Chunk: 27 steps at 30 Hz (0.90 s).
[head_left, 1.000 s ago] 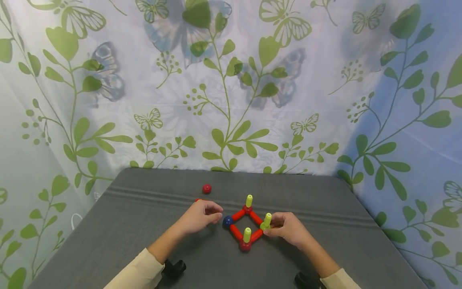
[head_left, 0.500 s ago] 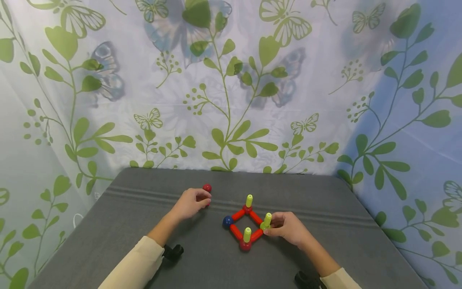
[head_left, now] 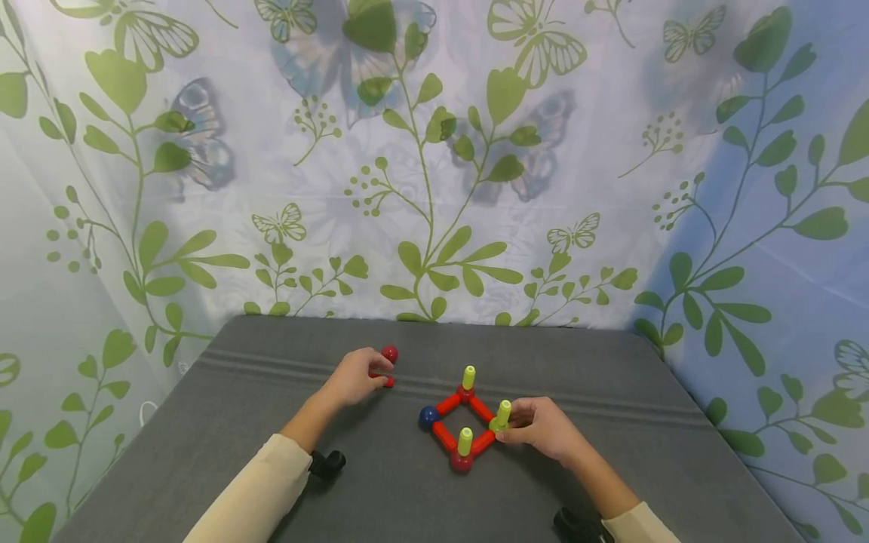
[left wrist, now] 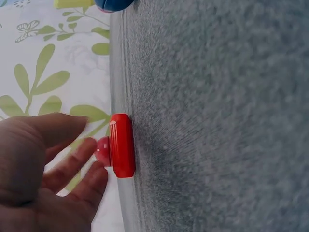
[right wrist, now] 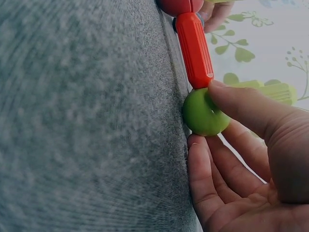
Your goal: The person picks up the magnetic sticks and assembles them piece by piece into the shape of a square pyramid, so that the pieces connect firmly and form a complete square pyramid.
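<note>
My left hand [head_left: 351, 379] hovers over a loose red rod [left wrist: 122, 147] that lies on the grey table. In the left wrist view its thumb and fingers are spread beside the rod and appear apart from it. Behind the rod is a loose red ball [head_left: 390, 353]. My right hand [head_left: 543, 431] pinches the green ball [right wrist: 205, 113] at the right corner of a flat square of red rods. A blue ball [head_left: 428, 416] forms the left corner, and red balls form the far and near corners. Yellow-green rods [head_left: 469, 377] stand upright on the green ball and both red ones.
The grey table [head_left: 394, 498] stretches to a patterned curtain [head_left: 434, 166] at the back. Black straps or mounts [head_left: 328, 465] sit at both wrists. The square lies between the two hands.
My left hand has moved left and away from me, from beside the blue ball to the loose red rod, then drawn back slightly. The right hand and the square have stayed put.
</note>
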Tool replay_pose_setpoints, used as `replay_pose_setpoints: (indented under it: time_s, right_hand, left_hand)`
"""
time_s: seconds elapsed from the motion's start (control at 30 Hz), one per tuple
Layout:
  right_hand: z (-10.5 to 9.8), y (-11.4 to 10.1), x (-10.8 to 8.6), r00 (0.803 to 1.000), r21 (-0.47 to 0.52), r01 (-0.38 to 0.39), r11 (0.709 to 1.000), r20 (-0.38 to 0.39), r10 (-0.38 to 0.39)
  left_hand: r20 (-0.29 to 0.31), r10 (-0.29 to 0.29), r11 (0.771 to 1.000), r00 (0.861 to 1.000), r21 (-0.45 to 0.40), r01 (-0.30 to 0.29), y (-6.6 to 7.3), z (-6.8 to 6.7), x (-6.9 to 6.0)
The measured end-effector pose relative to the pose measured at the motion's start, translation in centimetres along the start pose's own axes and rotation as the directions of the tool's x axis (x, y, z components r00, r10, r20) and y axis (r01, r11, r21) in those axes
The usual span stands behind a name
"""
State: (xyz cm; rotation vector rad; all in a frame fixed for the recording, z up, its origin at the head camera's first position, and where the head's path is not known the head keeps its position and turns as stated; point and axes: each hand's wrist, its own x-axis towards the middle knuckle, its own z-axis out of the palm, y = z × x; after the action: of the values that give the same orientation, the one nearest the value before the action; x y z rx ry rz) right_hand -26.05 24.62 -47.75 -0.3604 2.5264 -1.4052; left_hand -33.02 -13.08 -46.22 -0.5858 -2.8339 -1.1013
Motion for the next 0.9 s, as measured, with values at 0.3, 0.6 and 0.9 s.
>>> replay_pose_setpoints:
  time_s: [0.3, 0.6, 0.9]
  right_hand:
    - [0.1, -0.2, 0.0, 1.0, -0.01, -0.002, 1.0, -0.009, 0.002]
    - [0.1, -0.1, 0.1, 1.0, -0.011, 0.005, 1.0, -0.011, -0.005]
    - [0.0, -0.1, 0.1, 1.0, 0.007, -0.005, 1.0, -0.003, 0.005]
  left_hand:
    - [0.066, -0.003, 0.998, 0.998, 0.055, -0.001, -1.4, 0.5, 0.7]
    - [0.096, -0.028, 0.998, 0.995, 0.062, 0.023, -1.5, 0.7, 1.2]
    - [0.134, -0.044, 0.994, 0.99, 0.11, 0.03, -1.4, 0.7, 1.4]
